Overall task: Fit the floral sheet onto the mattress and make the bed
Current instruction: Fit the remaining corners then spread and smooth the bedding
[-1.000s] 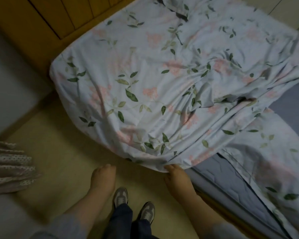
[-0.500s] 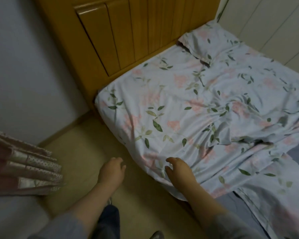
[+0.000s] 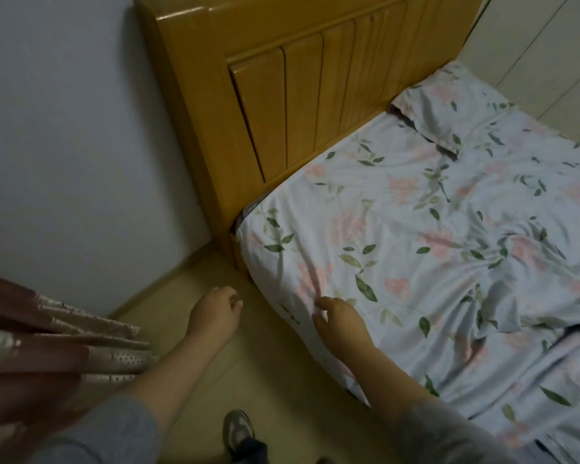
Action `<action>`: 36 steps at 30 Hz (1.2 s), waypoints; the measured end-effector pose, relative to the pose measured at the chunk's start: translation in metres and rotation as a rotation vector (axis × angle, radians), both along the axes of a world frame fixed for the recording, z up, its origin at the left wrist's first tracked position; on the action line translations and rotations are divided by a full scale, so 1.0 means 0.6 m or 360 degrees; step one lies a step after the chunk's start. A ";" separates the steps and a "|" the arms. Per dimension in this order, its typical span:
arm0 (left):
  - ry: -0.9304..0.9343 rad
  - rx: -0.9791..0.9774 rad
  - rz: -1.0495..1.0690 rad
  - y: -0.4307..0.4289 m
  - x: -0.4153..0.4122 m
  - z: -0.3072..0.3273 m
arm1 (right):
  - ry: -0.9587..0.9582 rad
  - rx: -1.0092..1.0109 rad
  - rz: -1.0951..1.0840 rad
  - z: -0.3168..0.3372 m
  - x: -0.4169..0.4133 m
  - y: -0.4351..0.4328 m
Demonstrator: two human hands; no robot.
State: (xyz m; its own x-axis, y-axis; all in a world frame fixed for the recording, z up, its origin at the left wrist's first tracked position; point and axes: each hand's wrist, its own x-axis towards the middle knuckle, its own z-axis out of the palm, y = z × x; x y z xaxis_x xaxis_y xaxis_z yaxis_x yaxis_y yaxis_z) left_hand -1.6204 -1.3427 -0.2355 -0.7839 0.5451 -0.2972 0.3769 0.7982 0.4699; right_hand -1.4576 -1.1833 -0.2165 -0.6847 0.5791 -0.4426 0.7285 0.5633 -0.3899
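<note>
A pale floral sheet (image 3: 399,236) with pink blossoms and green leaves covers the mattress, wrinkled toward the right. It drapes over the near-left corner by the headboard. My right hand (image 3: 340,324) rests on the sheet at the bed's side edge, fingers spread and holding nothing. My left hand (image 3: 214,313) hovers over the floor just left of the bed, fingers loosely curled, holding nothing. A matching floral pillow (image 3: 449,105) lies at the head of the bed.
A glossy wooden headboard (image 3: 298,95) stands against the white wall (image 3: 80,128). Folded pink and dotted curtains (image 3: 47,343) hang at the left. Beige floor (image 3: 281,396) runs beside the bed, with my shoe (image 3: 236,430) on it.
The view has swung up toward the headboard. My right hand has come off the sheet's lower edge and moved up onto the top of the bed; my left hand lifted alongside.
</note>
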 end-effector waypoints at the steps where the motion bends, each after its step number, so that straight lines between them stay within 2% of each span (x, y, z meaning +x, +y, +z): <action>1: -0.0014 0.0015 0.0009 0.002 -0.018 -0.001 | 0.0011 -0.0004 -0.0003 -0.001 -0.017 0.001; 16: -0.0284 0.0031 0.0106 0.123 -0.253 -0.104 | -0.0050 -0.0164 -0.0106 -0.122 -0.241 0.117; 24: -0.0460 -0.0054 0.0069 0.233 -0.360 -0.225 | -0.0088 -0.0309 -0.0252 -0.230 -0.362 0.184; 33: -0.0846 -0.0133 0.0081 0.325 -0.442 -0.361 | -0.0128 -0.0383 -0.0493 -0.343 -0.414 0.199; 36: -0.0891 -0.0128 0.0100 0.335 -0.453 -0.402 | -0.0133 -0.0416 -0.0587 -0.373 -0.418 0.193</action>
State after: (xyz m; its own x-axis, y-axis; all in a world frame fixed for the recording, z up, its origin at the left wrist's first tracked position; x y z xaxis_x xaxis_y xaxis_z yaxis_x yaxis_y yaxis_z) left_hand -1.8925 -1.1419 -0.4766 -0.5252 0.4611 -0.7153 0.0385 0.8525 0.5213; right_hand -1.7082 -1.0674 -0.4405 -0.4096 0.6388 -0.6513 0.8968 0.1511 -0.4158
